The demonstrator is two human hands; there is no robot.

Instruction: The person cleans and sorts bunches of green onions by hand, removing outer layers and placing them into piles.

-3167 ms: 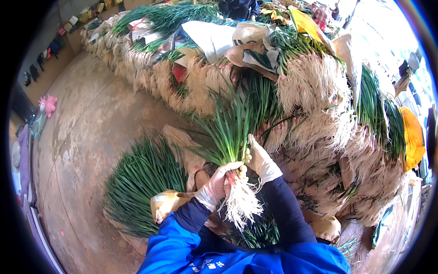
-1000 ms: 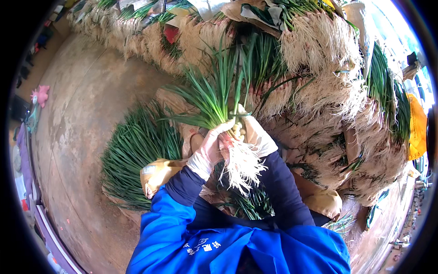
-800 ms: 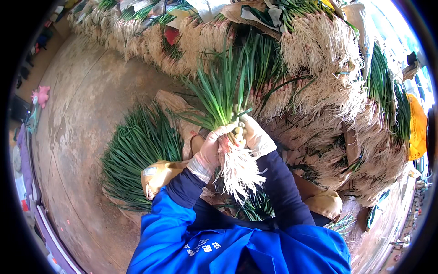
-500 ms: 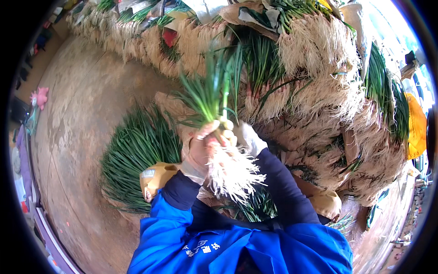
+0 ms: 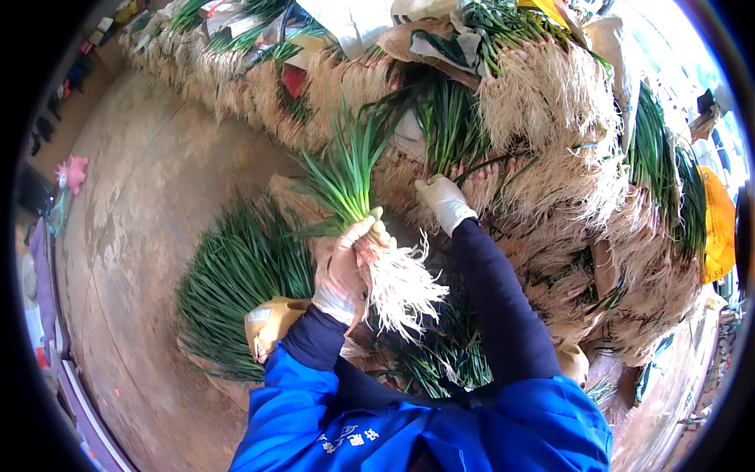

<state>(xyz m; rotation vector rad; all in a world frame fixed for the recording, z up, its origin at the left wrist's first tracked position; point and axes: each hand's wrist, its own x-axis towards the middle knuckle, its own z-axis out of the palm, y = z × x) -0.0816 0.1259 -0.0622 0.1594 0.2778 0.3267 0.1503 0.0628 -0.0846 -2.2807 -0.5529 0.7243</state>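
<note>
Past the wearer's blue jacket [image 5: 472, 433], L hand [image 5: 340, 271] is clenched round green-onion bunch [image 5: 352, 189], leaves up, roots hanging lower R. Farther out, R hand [image 5: 446, 203] is at stems [image 5: 450, 148] in root-fringed pile [image 5: 543, 134]; can't tell if gripping.

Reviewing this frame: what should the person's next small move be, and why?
Probably close the right hand on a few of the green stalks in front of it and draw them out: its fingertips are at the stalks' lower ends, though whether they grip is unclear, while the left hand already holds a rooted bunch.
</note>
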